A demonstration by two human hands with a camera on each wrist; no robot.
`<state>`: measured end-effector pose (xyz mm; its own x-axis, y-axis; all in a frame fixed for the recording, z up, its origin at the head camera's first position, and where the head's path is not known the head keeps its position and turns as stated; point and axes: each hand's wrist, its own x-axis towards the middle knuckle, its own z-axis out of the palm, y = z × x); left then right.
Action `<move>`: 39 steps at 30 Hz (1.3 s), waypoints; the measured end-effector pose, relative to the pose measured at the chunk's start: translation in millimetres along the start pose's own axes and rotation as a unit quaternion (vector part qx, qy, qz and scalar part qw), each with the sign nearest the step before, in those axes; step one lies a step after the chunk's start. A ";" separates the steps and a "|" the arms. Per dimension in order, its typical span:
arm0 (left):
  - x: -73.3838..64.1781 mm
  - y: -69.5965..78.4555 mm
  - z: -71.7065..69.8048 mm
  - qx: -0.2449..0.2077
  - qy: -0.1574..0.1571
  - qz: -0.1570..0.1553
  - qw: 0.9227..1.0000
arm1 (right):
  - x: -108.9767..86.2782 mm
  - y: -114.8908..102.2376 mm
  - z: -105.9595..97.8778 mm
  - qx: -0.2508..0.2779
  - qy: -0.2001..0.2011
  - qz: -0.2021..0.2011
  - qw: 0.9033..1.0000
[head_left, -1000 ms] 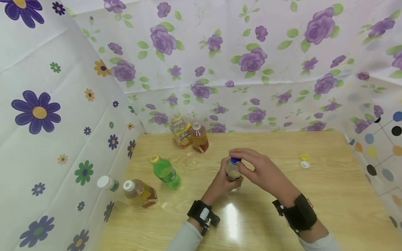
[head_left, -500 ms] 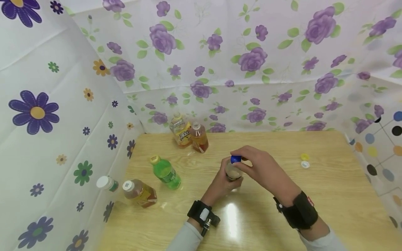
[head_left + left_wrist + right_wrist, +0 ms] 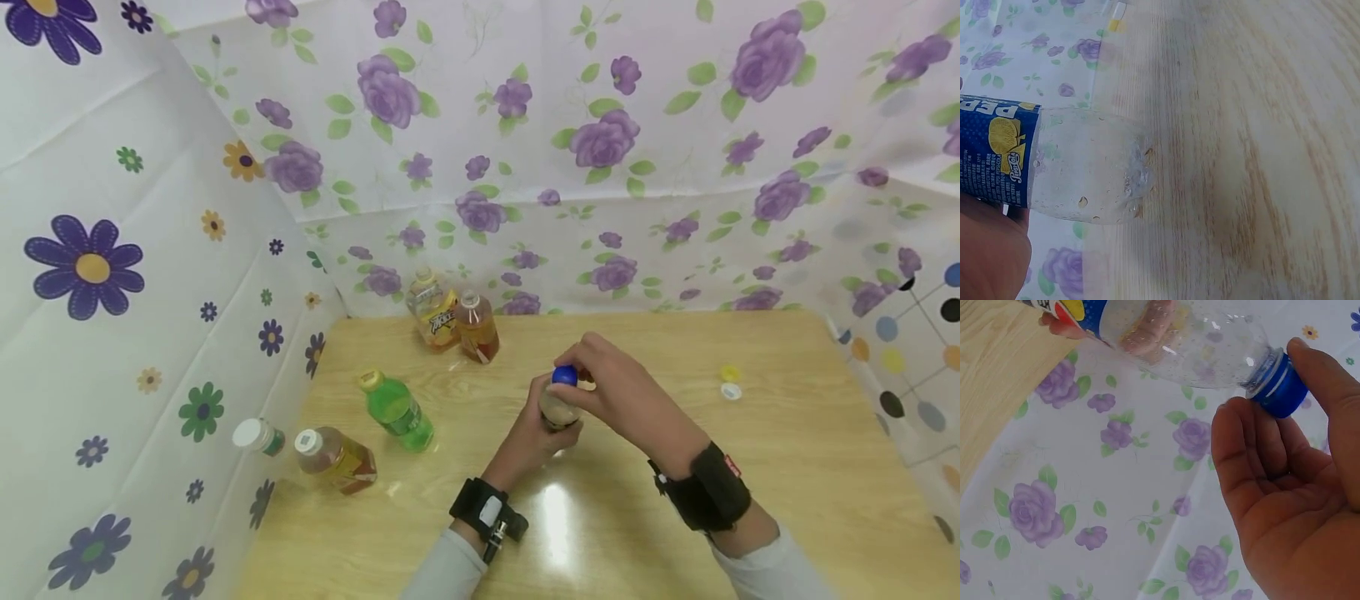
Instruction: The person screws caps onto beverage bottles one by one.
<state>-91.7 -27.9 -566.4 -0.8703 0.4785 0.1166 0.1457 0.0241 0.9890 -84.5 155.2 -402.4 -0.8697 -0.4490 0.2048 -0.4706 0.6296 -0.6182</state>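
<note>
A clear plastic soda bottle [image 3: 557, 408] with a blue lemon-pictured label [image 3: 997, 150] stands out in front of me. Inside it, only droplets show in the left wrist view. My left hand [image 3: 531, 435] grips its body around the label. At the top, my right hand [image 3: 626, 400] pinches the blue screw cap [image 3: 1285, 387] between thumb and fingertips. The cap sits on the bottle's neck, its lower ring visible in the right wrist view. The remaining right fingers are bent beneath the cap.
Left of the hands stand a green bottle [image 3: 401, 414], a white-capped tea bottle [image 3: 341, 460] and a small white-lidded container [image 3: 258, 437]. Farther back are a yellow-labelled bottle [image 3: 435, 317] and a capless tea bottle [image 3: 477, 331]. A yellow cap [image 3: 730, 373] and a white cap [image 3: 731, 391] lie right.
My right fingers have turned about the blue cap, and more of its top now shows. The left hand and bottle have stayed nearly in place.
</note>
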 end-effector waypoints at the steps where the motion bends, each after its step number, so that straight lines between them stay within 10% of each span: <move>1: -0.3 -0.1 0.0 -0.002 0.001 0.000 1.000 | 1.9 -0.1 1.6 -0.005 0.001 0.005 1.000; 22: -2.3 2.5 0.6 0.010 0.007 -0.012 1.000 | 14.4 3.9 20.7 -0.113 0.118 0.007 0.986; 29: -2.5 1.3 0.3 0.011 0.011 -0.018 1.000 | 11.4 3.2 16.4 -0.079 0.095 0.008 0.992; 39: -8.5 -0.2 0.3 0.005 0.009 -0.010 1.000 | -2.1 14.6 0.0 -0.011 -0.041 -0.035 0.998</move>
<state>-84.3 -31.7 -567.6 -0.8814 0.4619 0.0983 0.1327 0.0426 0.9902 -89.5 165.3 -411.9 -0.8199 -0.5422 0.1838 -0.5338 0.6080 -0.5877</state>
